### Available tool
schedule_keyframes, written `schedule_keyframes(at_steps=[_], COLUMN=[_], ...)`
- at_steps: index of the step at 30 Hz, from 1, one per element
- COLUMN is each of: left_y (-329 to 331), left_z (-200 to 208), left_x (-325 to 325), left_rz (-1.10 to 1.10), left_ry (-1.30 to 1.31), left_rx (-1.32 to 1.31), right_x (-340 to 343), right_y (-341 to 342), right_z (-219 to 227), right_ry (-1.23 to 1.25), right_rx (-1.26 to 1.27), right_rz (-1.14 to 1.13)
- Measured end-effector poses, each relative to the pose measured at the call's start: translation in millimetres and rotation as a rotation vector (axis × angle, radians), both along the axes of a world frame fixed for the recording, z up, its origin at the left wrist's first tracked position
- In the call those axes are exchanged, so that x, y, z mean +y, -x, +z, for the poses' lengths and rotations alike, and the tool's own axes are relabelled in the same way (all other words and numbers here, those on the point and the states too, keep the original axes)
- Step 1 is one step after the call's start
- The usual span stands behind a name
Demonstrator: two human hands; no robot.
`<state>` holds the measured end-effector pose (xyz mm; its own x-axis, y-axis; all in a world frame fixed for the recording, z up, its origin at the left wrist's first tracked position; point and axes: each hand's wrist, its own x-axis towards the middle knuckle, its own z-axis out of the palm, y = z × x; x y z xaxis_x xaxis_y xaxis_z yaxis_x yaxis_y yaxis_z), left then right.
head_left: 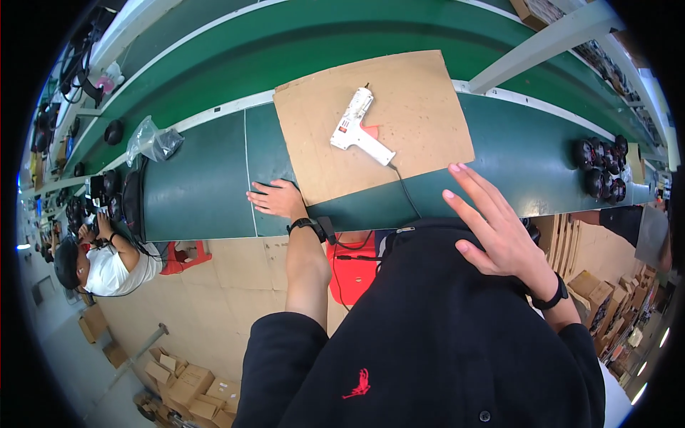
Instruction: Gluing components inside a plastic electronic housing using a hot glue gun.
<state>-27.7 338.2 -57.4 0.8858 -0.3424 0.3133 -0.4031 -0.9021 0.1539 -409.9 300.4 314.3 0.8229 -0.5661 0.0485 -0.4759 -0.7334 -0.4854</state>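
A white hot glue gun [353, 123] with an orange-red trigger lies on a sheet of brown cardboard [421, 93]. Its nozzle points away from me, and its dark cord runs off the cardboard toward my body. My left hand [277, 199] rests flat on the green table, fingers pointing left, beside the cardboard's lower left corner. Raised in front of my torso, my right hand [492, 228] has its fingers stretched and apart, with nothing in it. It is nearest to the cardboard's lower right corner. Both wrists wear black bands.
The green worktable [193, 185] runs left to right, with a green conveyor belt [235, 57] behind it. A clear plastic bag [153, 141] lies at left, near a seated co-worker [114, 264]. Black round parts [601, 167] stand at right. A grey post [542, 46] rises behind the cardboard.
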Motion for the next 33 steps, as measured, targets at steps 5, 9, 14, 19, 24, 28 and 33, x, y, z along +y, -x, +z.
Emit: schedule_keyframes(at_steps=[5,9,14,19,24,28,33], left_y=[1,-3,-20,87,180,198,201], left_z=[2,-1,20,156,281,322,324], left_x=[-4,4,50,46,74,82,73], left_rz=[-0.003,-0.04,-0.308,-1.11,-1.43,-1.6,-1.713], left_ry=[0.029,0.044,0.143,0.16,0.122,0.119,0.218], left_rx=[0.027,0.026,0.177,0.256,0.358,0.307,0.259], right_x=[2,10,14,19,16,14,21], right_y=[16,39,64,77,63,54,60], right_z=[-2,-3,-12,-16,-16,-22,-29], right_ry=[-0.039,-0.062,-0.192,-0.241,-0.331,-0.356,-0.33], right_rx=[0.005,-0.036,-0.263,-0.309,-0.425,-0.498,-0.476], right_rz=[-0.07,-0.104,-0.212,-0.241,-0.086,-0.068,-0.16])
